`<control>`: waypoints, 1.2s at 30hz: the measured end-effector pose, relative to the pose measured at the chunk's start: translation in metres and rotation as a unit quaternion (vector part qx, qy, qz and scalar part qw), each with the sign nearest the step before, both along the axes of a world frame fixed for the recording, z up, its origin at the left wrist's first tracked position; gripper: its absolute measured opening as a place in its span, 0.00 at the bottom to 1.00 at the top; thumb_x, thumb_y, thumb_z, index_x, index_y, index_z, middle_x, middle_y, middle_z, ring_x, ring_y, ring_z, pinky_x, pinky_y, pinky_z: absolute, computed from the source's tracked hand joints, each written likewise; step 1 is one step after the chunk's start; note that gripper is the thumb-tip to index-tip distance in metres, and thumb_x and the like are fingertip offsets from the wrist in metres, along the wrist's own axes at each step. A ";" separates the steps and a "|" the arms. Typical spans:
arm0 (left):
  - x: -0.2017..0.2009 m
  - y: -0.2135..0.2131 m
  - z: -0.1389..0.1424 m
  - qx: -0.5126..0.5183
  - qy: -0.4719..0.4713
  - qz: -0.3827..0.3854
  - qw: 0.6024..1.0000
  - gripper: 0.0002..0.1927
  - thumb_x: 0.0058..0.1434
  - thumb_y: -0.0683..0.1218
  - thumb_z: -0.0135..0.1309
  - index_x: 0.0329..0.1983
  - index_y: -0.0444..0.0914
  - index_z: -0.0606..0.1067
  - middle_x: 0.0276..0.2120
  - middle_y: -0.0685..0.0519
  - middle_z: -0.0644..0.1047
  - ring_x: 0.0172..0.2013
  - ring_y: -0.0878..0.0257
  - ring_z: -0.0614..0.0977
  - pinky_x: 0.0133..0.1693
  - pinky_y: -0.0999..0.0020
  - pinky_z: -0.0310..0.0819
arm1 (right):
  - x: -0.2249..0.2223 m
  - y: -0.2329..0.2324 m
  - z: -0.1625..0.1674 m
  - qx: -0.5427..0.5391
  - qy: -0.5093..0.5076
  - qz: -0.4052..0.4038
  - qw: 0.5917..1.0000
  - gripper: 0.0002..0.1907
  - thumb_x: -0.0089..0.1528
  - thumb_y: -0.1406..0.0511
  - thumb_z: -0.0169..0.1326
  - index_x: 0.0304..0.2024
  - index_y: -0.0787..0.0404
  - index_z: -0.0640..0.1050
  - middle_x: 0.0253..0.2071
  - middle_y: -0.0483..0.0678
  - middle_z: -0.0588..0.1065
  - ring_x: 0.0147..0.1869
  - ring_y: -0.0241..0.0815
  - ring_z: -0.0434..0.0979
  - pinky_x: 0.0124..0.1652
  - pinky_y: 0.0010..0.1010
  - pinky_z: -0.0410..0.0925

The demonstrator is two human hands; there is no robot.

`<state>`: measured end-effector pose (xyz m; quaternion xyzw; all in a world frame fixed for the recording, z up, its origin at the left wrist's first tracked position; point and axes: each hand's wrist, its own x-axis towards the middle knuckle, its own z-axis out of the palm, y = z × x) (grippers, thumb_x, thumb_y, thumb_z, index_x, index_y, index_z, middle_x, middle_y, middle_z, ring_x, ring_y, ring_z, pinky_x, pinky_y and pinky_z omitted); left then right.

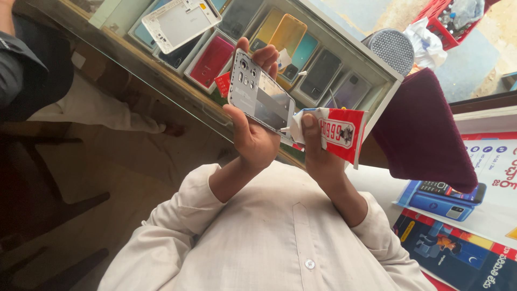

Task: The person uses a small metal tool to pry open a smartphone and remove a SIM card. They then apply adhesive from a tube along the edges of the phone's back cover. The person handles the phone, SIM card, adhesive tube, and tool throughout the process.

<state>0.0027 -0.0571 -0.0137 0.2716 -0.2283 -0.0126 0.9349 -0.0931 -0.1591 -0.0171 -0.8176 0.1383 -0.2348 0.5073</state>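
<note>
My left hand [253, 137] holds a silver-grey phone back panel [261, 94] upright in front of my chest, inner side toward me, fingers curled over its top edge. My right hand [319, 153] grips a crumpled red and white glue tube [339, 132]. The tube's white nozzle touches the lower right edge of the panel. Both forearms come out of white shirt sleeves.
Beyond my hands a glass-topped display case [161, 73] holds several coloured phone covers. A white phone frame [180, 19] lies on the glass. A maroon cloth [425, 129], a grey round mesh object [393, 48] and posters [484, 215] are at right. Another person's dark sleeve [16, 59] is at far left.
</note>
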 end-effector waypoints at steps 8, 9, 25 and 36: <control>0.005 0.000 0.000 -0.005 -0.002 -0.004 1.000 0.45 0.78 0.70 0.33 0.82 0.34 0.43 0.68 0.43 0.64 0.70 0.58 0.64 0.76 0.62 0.46 | -0.001 0.000 0.000 -0.013 -0.021 0.010 1.000 0.11 0.75 0.62 0.51 0.45 0.64 0.77 0.34 0.44 0.76 0.36 0.31 0.75 0.35 0.25 0.69; 0.005 0.000 0.000 -0.004 -0.003 -0.004 1.000 0.45 0.78 0.70 0.33 0.82 0.34 0.43 0.68 0.43 0.64 0.70 0.58 0.64 0.76 0.62 0.46 | -0.001 -0.001 -0.001 -0.014 -0.017 0.010 1.000 0.11 0.75 0.62 0.50 0.45 0.64 0.77 0.34 0.44 0.75 0.35 0.31 0.75 0.35 0.24 0.68; 0.010 0.000 0.000 -0.018 0.016 -0.010 1.000 0.47 0.77 0.72 0.34 0.82 0.34 0.44 0.68 0.45 0.64 0.70 0.60 0.64 0.75 0.63 0.46 | 0.000 0.001 -0.001 -0.012 -0.018 -0.011 1.000 0.11 0.74 0.61 0.51 0.46 0.64 0.76 0.36 0.45 0.76 0.37 0.32 0.76 0.36 0.26 0.69; 0.013 -0.002 0.000 -0.024 0.014 -0.008 1.000 0.47 0.77 0.72 0.34 0.82 0.34 0.45 0.67 0.44 0.65 0.70 0.59 0.64 0.75 0.63 0.47 | 0.000 -0.002 0.001 0.018 0.025 -0.011 0.999 0.13 0.74 0.60 0.50 0.44 0.64 0.76 0.32 0.44 0.75 0.32 0.32 0.76 0.31 0.25 0.69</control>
